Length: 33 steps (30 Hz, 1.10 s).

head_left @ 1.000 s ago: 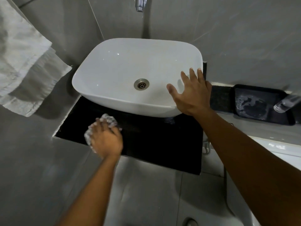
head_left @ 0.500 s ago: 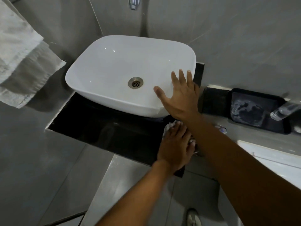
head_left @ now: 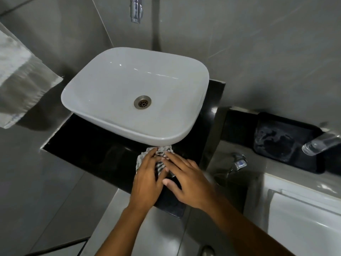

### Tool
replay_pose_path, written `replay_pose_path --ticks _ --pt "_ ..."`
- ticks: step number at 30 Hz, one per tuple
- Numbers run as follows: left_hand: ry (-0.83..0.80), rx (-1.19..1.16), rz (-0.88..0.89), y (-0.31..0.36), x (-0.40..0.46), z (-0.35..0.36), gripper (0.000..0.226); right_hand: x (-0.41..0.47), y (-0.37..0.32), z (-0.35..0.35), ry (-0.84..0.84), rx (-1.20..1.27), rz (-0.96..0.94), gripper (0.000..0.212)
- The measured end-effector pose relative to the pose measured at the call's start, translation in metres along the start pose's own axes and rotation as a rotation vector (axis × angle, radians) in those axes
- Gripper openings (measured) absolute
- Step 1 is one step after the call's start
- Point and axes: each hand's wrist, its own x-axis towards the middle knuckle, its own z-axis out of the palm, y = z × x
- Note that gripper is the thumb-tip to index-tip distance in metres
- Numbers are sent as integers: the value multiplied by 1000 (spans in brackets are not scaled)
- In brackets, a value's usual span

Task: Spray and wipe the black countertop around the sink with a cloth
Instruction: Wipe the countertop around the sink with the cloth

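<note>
A white vessel sink sits on the glossy black countertop. A crumpled white-and-grey cloth lies on the counter just in front of the sink's near right corner. My left hand presses flat on the cloth's left part. My right hand lies beside it, fingers spread over the cloth's right part. Most of the cloth is hidden under both hands. No spray bottle shows.
A wall tap hangs above the sink. A pale towel hangs at the left. To the right are a black tray, a clear bottle lying over it, a small chrome valve and a white fixture.
My left hand slid the cloth from the counter's left front to the right front. My right hand left the sink rim and came down onto the cloth.
</note>
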Motion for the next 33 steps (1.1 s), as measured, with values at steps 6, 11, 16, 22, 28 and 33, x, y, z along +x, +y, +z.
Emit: replay_pose_path --ticks 6,11,16,22,28,33 --pt "-314 35 150 -8 -38 -35 70 -11 -5 -7 -174 -115 -62 71" --pt "-406 62 131 1 -85 -29 82 -53 -33 9 -156 -291 -44 77" --pt "-298 136 100 23 -94 -16 51 -63 -37 4 -112 -404 -102 58" --pt "-329 150 192 41 -53 14 63 -52 12 -19 58 -419 -173 37" --pt "-318 110 517 120 63 127 65 -64 146 -90 250 -333 209 47" --pt "-386 241 647 184 121 251 67 -104 248 -121 150 -377 576 60"
